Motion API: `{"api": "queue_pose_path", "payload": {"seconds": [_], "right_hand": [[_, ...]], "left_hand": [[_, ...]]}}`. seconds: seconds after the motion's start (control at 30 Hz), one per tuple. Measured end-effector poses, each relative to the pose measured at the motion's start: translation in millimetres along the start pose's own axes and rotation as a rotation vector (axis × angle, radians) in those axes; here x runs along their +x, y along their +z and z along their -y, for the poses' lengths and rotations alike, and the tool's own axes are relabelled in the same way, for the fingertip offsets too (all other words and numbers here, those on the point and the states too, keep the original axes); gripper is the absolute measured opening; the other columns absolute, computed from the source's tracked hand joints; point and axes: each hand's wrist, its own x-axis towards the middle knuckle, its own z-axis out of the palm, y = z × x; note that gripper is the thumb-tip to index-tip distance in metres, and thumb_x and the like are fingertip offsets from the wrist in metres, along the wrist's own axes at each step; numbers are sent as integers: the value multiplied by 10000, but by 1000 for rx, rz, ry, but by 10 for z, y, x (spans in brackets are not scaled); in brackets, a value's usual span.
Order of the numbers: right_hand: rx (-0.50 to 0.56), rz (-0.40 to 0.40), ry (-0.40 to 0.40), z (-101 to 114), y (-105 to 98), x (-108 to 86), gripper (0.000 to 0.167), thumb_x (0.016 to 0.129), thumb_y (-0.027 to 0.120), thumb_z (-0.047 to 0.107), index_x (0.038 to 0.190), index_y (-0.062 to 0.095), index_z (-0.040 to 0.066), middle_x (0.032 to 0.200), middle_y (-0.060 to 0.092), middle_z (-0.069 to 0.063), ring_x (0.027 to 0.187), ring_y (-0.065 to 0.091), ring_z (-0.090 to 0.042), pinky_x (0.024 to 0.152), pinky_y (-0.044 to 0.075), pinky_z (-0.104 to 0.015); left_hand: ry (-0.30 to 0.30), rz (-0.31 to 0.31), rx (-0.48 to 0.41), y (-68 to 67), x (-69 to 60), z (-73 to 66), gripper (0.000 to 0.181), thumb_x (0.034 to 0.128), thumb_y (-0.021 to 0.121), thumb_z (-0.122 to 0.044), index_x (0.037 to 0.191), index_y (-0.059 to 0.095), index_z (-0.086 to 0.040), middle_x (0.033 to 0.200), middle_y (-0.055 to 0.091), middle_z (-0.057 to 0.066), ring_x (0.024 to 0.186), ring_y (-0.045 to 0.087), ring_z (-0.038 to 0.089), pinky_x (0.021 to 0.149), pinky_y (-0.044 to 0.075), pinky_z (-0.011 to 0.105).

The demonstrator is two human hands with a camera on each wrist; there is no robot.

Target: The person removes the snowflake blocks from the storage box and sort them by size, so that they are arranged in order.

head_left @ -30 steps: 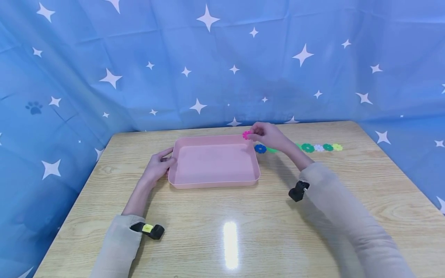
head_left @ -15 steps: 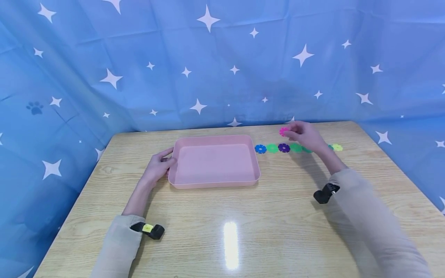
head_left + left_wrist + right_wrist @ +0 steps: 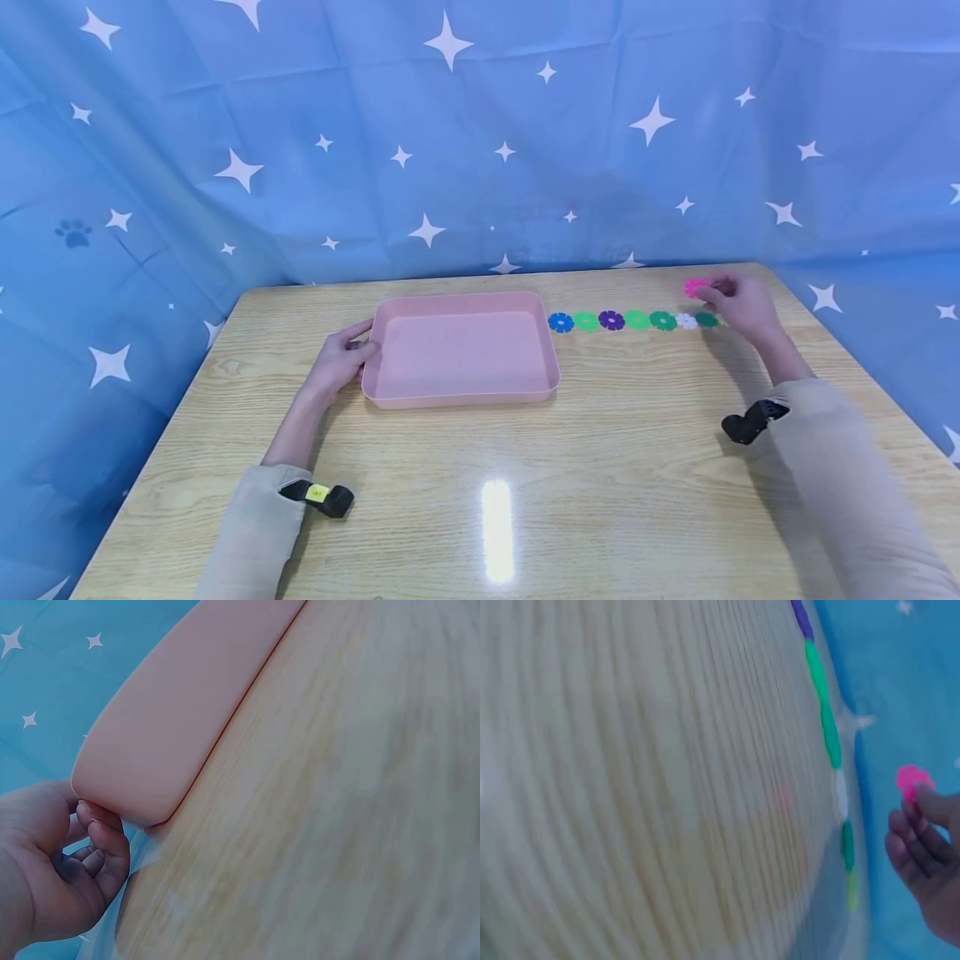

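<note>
My left hand (image 3: 335, 363) grips the left side of a shallow pink tray (image 3: 465, 354), thumb at its rim. In the left wrist view, curled fingers (image 3: 111, 855) touch the tray's outer wall (image 3: 142, 765). Between thumb and fingertips my right hand (image 3: 742, 304) pinches a pink flower-shaped plastic disc (image 3: 694, 287), raised above the table near the far right. Just below it runs a row of similar discs, from a blue disc (image 3: 560, 322) through a purple disc (image 3: 611, 320) to a dark green disc (image 3: 706, 319). A yellow-green disc (image 3: 852, 891) ends the row in the right wrist view.
The wooden table (image 3: 420, 475) carries the tray and the disc row, which starts close to the tray's right side. A blue star-patterned curtain (image 3: 375, 192) hangs right behind the table's far edge. A bright light reflection (image 3: 497, 529) lies near the front.
My right hand has carried the pink disc rightward, from the tray's far right corner along the row to its right end. The left hand and tray have stayed put.
</note>
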Motion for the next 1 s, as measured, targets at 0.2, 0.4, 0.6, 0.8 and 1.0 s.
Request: {"api": "queue_pose_path", "payload": {"seconds": [0.2, 0.4, 0.6, 0.8, 1.0], "right_hand": [[-1, -30, 137, -240, -169, -62, 485, 1040, 545, 351, 1230, 545, -95, 1051, 623, -259, 734, 594, -97, 581, 512, -257], [-35, -69, 227, -457, -293, -101, 441, 1034, 539, 290, 1192, 549, -121, 904, 640, -163, 647, 546, -51, 548, 492, -250], [-71, -64, 307, -586, -330, -115, 413, 1019, 571, 237, 1173, 547, -145, 826, 643, -141, 652, 555, -121, 540, 479, -265], [-144, -43, 327, -623, -336, -144, 479, 1017, 553, 292, 1175, 563, -160, 1013, 597, -315, 944, 511, -414, 677, 456, -393], [-148, -12, 348, -624, -324, -174, 513, 1017, 557, 311, 1207, 555, -166, 1165, 513, -374, 1062, 444, -494, 735, 421, -436]], "left_hand": [[-1, -4, -9, 0, 1, -6, 566, 1011, 559, -73, 1546, 381, -23, 774, 529, 17, 551, 473, 57, 498, 440, 194], [-11, 9, -14, -17, 13, -1, 571, 1020, 546, -76, 1557, 360, -28, 775, 521, 22, 550, 473, 66, 496, 437, 208], [-2, 10, -10, -21, 8, -14, 576, 1014, 551, -78, 1559, 367, -45, 794, 530, 26, 561, 482, 66, 499, 440, 206], [6, 6, -14, -8, 7, 0, 565, 1013, 554, -76, 1550, 383, -39, 788, 541, 25, 560, 482, 60, 503, 441, 199], [5, 4, -23, 1, 16, 18, 557, 1017, 553, -71, 1547, 387, -35, 774, 536, 20, 552, 475, 61, 498, 437, 196]]}}
